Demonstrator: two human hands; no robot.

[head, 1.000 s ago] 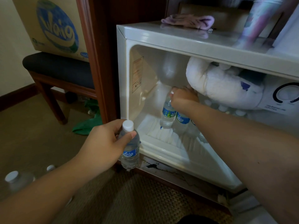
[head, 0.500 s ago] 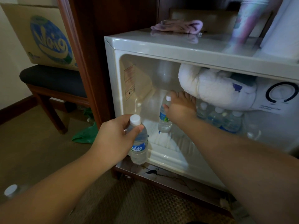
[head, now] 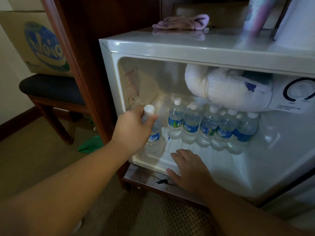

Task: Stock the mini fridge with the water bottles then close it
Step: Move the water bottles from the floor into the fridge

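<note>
Tipping is likely if the clear plastic water bottle (head: 154,132) pinched by the left hand (head: 134,126) is nudged into the standing row of bottles (head: 211,126) (right hand (head: 190,169) spread flat, holding nothing).

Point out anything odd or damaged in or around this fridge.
A thick white lump of frost bulges from the freezer compartment, overhanging the row of water bottles. Below the mini fridge, the shelf surface looks cracked, with a dark chipped patch.

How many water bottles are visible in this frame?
6: five in a row on the fridge floor, one gripped by the left hand. More may be hidden behind.
</note>
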